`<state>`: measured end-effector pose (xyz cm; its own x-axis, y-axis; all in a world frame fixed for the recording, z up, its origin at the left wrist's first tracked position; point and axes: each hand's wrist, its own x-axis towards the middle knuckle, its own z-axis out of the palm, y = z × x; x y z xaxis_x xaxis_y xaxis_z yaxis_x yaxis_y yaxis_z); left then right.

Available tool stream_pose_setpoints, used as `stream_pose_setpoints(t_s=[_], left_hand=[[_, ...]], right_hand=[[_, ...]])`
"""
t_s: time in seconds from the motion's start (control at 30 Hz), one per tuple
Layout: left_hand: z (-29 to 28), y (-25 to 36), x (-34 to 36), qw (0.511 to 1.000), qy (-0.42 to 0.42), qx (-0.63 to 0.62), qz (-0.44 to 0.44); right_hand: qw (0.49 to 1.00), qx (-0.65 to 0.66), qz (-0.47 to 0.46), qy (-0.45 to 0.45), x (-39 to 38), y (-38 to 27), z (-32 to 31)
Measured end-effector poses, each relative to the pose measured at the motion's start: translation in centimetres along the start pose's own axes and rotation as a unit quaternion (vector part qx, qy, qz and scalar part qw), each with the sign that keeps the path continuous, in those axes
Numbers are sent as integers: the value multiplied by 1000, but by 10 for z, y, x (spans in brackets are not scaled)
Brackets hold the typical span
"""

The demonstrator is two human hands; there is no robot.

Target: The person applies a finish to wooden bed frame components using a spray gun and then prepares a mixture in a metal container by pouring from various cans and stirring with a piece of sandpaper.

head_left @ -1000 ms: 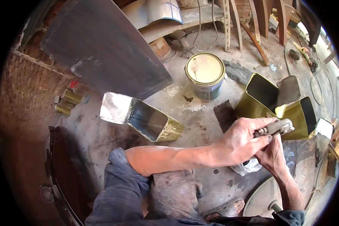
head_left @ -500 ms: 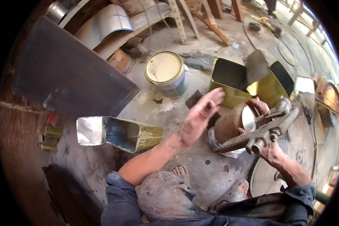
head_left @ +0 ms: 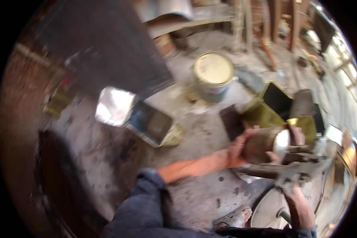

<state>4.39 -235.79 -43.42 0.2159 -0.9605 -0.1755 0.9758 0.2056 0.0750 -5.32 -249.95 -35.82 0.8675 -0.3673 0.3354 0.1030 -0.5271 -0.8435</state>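
Observation:
The picture is blurred. My left hand (head_left: 238,150) is closed against the near left side of a cylindrical metal can (head_left: 261,146). My right hand (head_left: 296,135) has fingers wrapped around the can's right side, its palm mostly hidden behind a grey metal tool (head_left: 289,172) with a long body and jointed fittings, which lies across the front of the can. Just beyond stand olive-yellow open tins (head_left: 256,117) with a dark plate (head_left: 301,103) on them. A flat dark piece (head_left: 230,121) lies left of the can.
A lidded pail (head_left: 214,73) stands behind. At left lie an open tin with a silver end (head_left: 113,107) and a large dark panel (head_left: 103,47). Timber legs and a shelf (head_left: 210,14) are at the back. A round base with a pole (head_left: 265,210) is by my foot.
My left hand left the tool, rose open in the air, and has now moved onto the can, which came into view half a second ago. The camera has swung.

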Motion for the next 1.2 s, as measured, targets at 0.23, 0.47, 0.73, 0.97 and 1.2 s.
stream_pose_setpoints(t_s=[0.23,0.47,0.73,0.97,1.2], left_hand=[[13,2,-18,993,-34,-5,116],[10,8,-26,987,41,14,157],[-11,6,-32,989,61,-3,138],[0,10,-17,975,28,14,219],[-2,-2,-19,977,20,-19,213]], right_hand=[[998,-30,8,-47,29,-32,9],[981,-124,-128,-81,24,-31,12],[986,-68,-116,-96,20,-4,22],[988,-115,-43,-91,49,-39,24],[981,-155,-45,-109,42,-25,15]])
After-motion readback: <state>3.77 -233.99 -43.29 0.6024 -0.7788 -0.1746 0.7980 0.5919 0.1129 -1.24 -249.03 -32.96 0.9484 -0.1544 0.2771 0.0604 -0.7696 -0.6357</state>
